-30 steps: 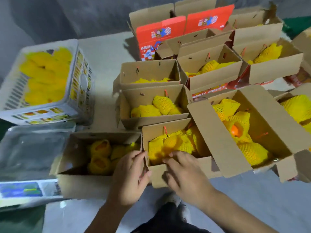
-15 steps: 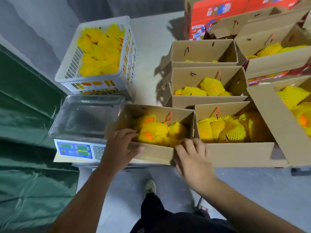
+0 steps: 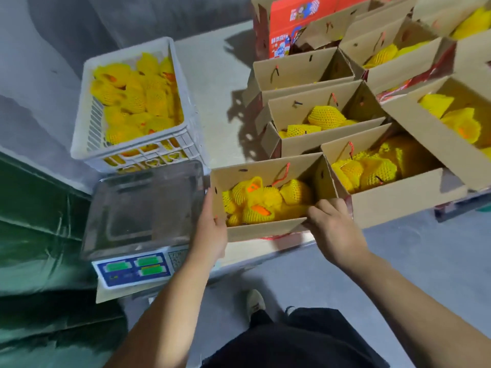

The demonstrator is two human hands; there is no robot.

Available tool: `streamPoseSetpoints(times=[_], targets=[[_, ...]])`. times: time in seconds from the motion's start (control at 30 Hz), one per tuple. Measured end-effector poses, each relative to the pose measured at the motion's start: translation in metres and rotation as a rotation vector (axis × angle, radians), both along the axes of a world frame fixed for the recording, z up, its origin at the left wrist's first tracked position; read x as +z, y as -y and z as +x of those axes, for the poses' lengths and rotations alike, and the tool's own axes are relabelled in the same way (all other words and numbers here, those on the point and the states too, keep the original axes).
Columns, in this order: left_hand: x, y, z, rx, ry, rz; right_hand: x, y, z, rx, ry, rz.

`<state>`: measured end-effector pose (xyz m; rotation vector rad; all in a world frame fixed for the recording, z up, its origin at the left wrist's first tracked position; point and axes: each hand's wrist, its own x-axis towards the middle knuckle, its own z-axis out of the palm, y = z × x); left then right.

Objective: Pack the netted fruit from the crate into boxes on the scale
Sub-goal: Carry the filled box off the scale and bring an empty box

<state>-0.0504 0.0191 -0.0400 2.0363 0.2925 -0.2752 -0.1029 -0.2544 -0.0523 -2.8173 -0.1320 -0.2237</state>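
An open cardboard box (image 3: 263,232) half full of yellow-netted fruit (image 3: 261,200) sits just right of the scale (image 3: 140,208), whose steel pan is bare. My left hand (image 3: 210,229) grips the box's near left corner, thumb over the rim. On the near right corner my right hand (image 3: 332,224) holds the front wall, fingers curled over its edge. The white plastic crate (image 3: 132,152) behind the scale holds several more netted fruit (image 3: 135,99).
Several open cardboard boxes with netted fruit crowd the right side, the nearest one (image 3: 398,200) touching the held box. Red printed boxes (image 3: 292,27) stand at the back. A green sheet (image 3: 34,221) lies to the left. My foot (image 3: 255,301) is on the grey floor.
The view has swung left from the filled boxes to the scale. My hands left the neighbouring box and took hold of the left box, which now sits right of the scale pan.
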Motion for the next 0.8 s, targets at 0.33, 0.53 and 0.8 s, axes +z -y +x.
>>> streamPoseSetpoints(times=[0.33,0.53,0.8], targets=[[-0.023,-0.031,-0.094,-0.106,-0.093,-0.085,0.005,0.0,-0.066,-0.32,0.091,0.528],[-0.022,-0.02,-0.078,-0.052,-0.022,0.143,0.004,-0.003,-0.043,-0.553,-0.192,0.631],[-0.015,-0.016,-0.1,0.063,-0.042,0.373,0.055,0.008,-0.051,-0.415,-0.292,0.532]])
